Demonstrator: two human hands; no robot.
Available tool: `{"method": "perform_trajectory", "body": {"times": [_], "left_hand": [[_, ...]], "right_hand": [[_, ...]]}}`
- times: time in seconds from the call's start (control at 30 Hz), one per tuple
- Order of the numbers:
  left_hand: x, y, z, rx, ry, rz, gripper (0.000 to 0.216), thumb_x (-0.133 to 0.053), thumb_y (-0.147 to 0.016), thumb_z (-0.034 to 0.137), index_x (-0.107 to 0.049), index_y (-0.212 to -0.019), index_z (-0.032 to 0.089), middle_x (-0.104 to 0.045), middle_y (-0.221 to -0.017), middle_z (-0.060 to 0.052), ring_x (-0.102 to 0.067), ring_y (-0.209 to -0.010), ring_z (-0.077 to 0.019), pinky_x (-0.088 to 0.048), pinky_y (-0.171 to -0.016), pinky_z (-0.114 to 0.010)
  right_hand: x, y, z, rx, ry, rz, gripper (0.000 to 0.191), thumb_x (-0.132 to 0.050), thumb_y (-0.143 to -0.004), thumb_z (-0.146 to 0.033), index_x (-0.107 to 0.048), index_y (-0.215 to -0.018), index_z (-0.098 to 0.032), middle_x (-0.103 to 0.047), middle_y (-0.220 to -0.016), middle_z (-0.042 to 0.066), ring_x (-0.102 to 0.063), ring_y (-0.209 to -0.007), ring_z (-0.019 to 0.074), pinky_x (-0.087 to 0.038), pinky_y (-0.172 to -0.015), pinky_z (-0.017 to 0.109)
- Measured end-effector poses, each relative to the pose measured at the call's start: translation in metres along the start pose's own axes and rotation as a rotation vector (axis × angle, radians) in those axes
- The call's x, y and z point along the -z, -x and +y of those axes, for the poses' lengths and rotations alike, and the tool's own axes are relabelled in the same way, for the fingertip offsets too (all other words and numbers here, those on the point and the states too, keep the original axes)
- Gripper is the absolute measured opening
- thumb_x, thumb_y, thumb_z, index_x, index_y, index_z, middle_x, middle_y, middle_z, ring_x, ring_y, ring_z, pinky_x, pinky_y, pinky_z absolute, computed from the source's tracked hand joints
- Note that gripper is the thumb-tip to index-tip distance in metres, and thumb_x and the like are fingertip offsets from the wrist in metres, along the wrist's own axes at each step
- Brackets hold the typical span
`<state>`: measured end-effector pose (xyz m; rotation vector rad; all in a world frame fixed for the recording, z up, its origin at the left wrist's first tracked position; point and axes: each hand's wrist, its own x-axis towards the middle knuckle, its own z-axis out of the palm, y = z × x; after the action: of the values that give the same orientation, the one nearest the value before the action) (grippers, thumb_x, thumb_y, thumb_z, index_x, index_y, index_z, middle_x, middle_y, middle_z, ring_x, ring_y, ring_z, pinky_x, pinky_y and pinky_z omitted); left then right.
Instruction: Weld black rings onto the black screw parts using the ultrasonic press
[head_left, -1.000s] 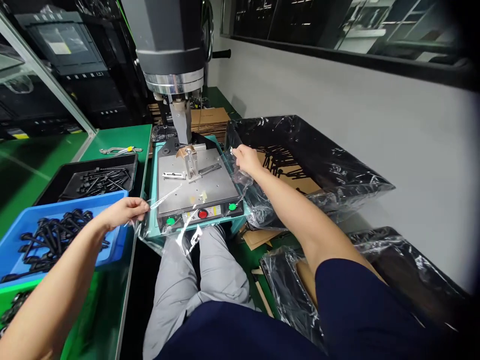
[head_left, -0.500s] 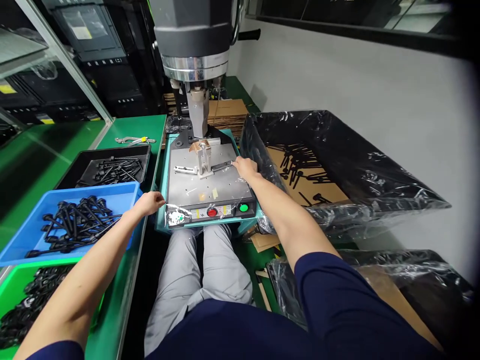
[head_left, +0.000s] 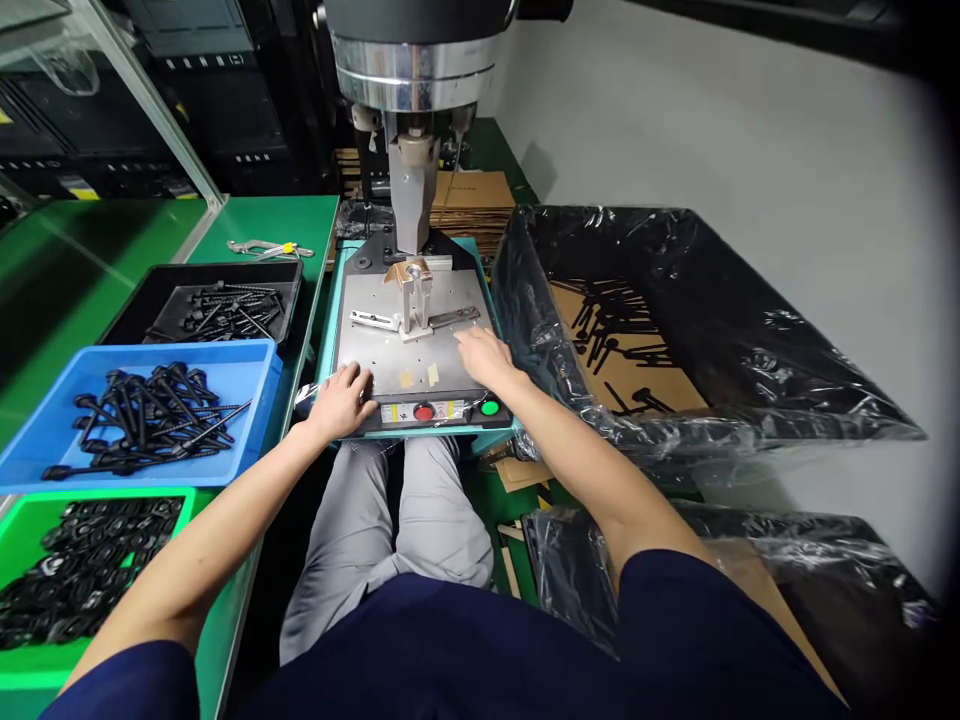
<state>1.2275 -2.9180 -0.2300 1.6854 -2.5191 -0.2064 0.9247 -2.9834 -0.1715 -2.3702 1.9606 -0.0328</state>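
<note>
Centre of frame: a press with its metal horn [head_left: 413, 205] hanging above a small upright fixture [head_left: 411, 292] on the grey base plate [head_left: 382, 350]. The left hand [head_left: 343, 398] lies palm down on the plate's lower left corner. The right hand [head_left: 484, 355] lies flat, fingers spread, on the plate's right side, just above the green button [head_left: 490, 407]; a red button [head_left: 424, 412] sits between the hands. At left, on the green table [head_left: 255, 220], a black tray [head_left: 225, 268], a blue tray [head_left: 251, 375] and a green tray [head_left: 97, 492] hold black parts. At right stands a plastic-lined box [head_left: 712, 280].
</note>
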Motion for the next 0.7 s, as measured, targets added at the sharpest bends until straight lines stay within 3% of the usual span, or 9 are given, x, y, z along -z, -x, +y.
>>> {"method": "perform_trajectory", "body": {"times": [0.13,0.37,0.43,0.53,0.63,0.7], "left_hand": [[-0.012,0.001,-0.005,0.020,0.008,-0.094,0.086,-0.061,-0.085,0.050,-0.024,-0.155,0.017,-0.013,-0.164,-0.022,-0.012,-0.150,-0.0426,-0.025,-0.112,-0.067],[-0.009,-0.001,-0.005,0.021,0.078,-0.116,0.099,-0.077,-0.074,0.040,-0.025,-0.155,0.020,-0.014,-0.163,-0.024,-0.012,-0.150,-0.0416,-0.018,-0.113,-0.069],[-0.009,-0.003,-0.002,0.020,0.099,-0.120,0.103,-0.080,-0.070,0.039,-0.025,-0.155,0.018,-0.014,-0.163,-0.026,-0.012,-0.150,-0.0422,-0.017,-0.112,-0.071],[-0.011,-0.007,-0.002,0.014,0.112,-0.113,0.107,-0.083,-0.067,0.038,-0.025,-0.154,0.017,-0.016,-0.162,-0.026,-0.011,-0.150,-0.0421,-0.014,-0.112,-0.072],[-0.010,-0.007,-0.002,0.016,0.117,-0.123,0.109,-0.084,-0.064,0.035,-0.026,-0.154,0.016,-0.015,-0.162,-0.026,-0.009,-0.150,-0.0435,-0.011,-0.112,-0.072],[-0.007,-0.005,0.000,0.013,0.116,-0.134,0.111,-0.085,-0.063,0.036,-0.025,-0.154,0.014,-0.013,-0.163,-0.027,-0.007,-0.150,-0.0447,-0.010,-0.112,-0.072]], "right_hand": [[-0.031,0.010,0.024,-0.183,0.020,0.015,0.045,-0.034,-0.101,-0.039,-0.051,-0.140,-0.024,-0.042,-0.149,0.015,-0.040,-0.129,0.0342,-0.040,-0.099,0.046],[-0.028,0.005,0.042,-0.357,-0.028,0.016,0.042,-0.029,-0.098,-0.018,-0.057,-0.129,-0.008,-0.059,-0.121,0.025,-0.059,-0.111,0.0319,-0.047,-0.086,0.040],[-0.027,0.008,0.041,-0.330,0.008,0.085,0.044,-0.028,-0.097,-0.017,-0.057,-0.128,-0.006,-0.060,-0.119,0.025,-0.060,-0.108,0.0325,-0.048,-0.085,0.040],[-0.037,0.014,0.039,-0.147,0.058,0.189,0.045,-0.031,-0.097,-0.025,-0.058,-0.131,-0.012,-0.059,-0.124,0.023,-0.056,-0.115,0.0343,-0.047,-0.091,0.043],[-0.050,0.021,0.033,0.001,0.074,0.133,0.042,-0.038,-0.096,-0.030,-0.063,-0.128,-0.021,-0.057,-0.132,0.019,-0.053,-0.121,0.0347,-0.046,-0.096,0.047],[-0.055,0.024,0.028,-0.012,0.063,0.102,0.040,-0.040,-0.095,-0.030,-0.066,-0.125,-0.023,-0.058,-0.134,0.017,-0.053,-0.121,0.0348,-0.047,-0.097,0.049]]}}
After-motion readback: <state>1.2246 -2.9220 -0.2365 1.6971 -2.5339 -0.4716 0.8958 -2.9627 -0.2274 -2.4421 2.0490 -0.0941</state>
